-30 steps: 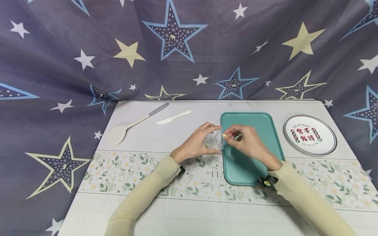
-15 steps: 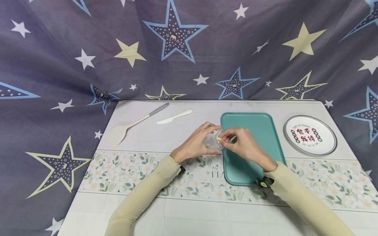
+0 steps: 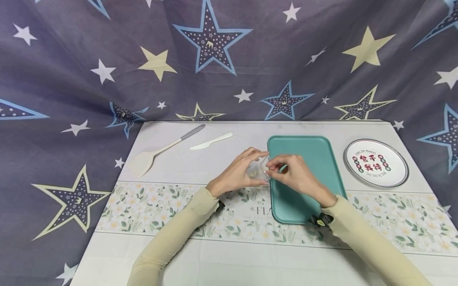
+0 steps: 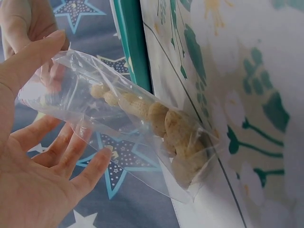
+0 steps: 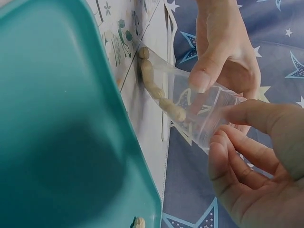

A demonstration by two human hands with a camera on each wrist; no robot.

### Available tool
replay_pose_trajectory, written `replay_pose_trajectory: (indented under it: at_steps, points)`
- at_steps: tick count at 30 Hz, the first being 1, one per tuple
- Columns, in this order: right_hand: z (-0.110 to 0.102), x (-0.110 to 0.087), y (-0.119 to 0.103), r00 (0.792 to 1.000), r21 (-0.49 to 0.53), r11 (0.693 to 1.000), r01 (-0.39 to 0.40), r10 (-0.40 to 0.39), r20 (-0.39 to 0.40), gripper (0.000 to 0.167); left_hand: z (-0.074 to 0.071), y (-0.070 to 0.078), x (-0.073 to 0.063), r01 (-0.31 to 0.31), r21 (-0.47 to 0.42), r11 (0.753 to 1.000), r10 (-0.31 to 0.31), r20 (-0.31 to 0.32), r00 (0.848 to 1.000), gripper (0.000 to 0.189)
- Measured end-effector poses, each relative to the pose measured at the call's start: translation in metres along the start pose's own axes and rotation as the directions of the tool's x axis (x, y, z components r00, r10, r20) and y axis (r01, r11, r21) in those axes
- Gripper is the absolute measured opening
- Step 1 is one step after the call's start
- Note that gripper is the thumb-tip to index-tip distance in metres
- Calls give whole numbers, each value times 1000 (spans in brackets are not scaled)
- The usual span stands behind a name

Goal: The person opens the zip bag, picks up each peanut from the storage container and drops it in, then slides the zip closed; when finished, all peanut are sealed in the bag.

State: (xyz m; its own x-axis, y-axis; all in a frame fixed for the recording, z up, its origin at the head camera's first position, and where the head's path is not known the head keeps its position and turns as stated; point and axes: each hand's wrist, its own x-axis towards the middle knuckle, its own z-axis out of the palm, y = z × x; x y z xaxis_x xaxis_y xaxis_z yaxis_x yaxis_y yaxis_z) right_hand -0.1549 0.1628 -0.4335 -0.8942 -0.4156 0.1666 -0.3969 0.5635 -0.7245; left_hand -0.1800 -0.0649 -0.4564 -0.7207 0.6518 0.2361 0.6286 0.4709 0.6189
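Observation:
My left hand (image 3: 234,171) holds a clear plastic zip bag (image 4: 123,152), its thumb and fingers spread about the mouth. Several unshelled peanuts (image 4: 185,133) sit inside, heaped in the lower end with a line of them running up one side. At the bag's mouth is my right hand (image 3: 295,174); its index finger and thumb (image 5: 217,154) stand slightly apart over the rim, and no peanut shows between them. The bag stands beside the left edge of a teal tray (image 3: 304,147), with the right hand above that tray.
A large cream spoon (image 3: 143,163) with a grey handle end lies at the table's back left, and a white plastic knife (image 3: 211,142) next to it. A round white plate (image 3: 375,180) with red lettering is right of the tray. Behind the table hangs a starry cloth (image 3: 250,51).
My right hand moved left from over the tray to the bag's mouth with a peanut, which no longer shows in its fingers. My left hand and the bag stayed in place.

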Motion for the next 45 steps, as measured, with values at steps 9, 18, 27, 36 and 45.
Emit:
replay_pose_trajectory:
  at_steps: [9,18,27,36,45]
  points:
    - [-9,0,6,999,-4,1000,7,-7,-38,15,-1,-1,0,2,3,1000,-2,1,1000,89]
    - [-20,-1,18,996,-36,999,10,-14,-84,13,-2,0,0,12,-4,1000,-12,-1,1000,89]
    - [-28,-2,39,991,-54,998,-17,10,-131,11,-3,-1,-2,8,-16,1000,-8,-11,1000,89]
    - [-34,1,64,990,-79,996,-51,40,-138,14,-3,0,-3,24,-2,1000,-24,-9,1000,90]
    - [-34,3,76,992,-89,990,-113,107,-70,18,-4,1,-2,24,-2,1000,-24,-6,1000,90]
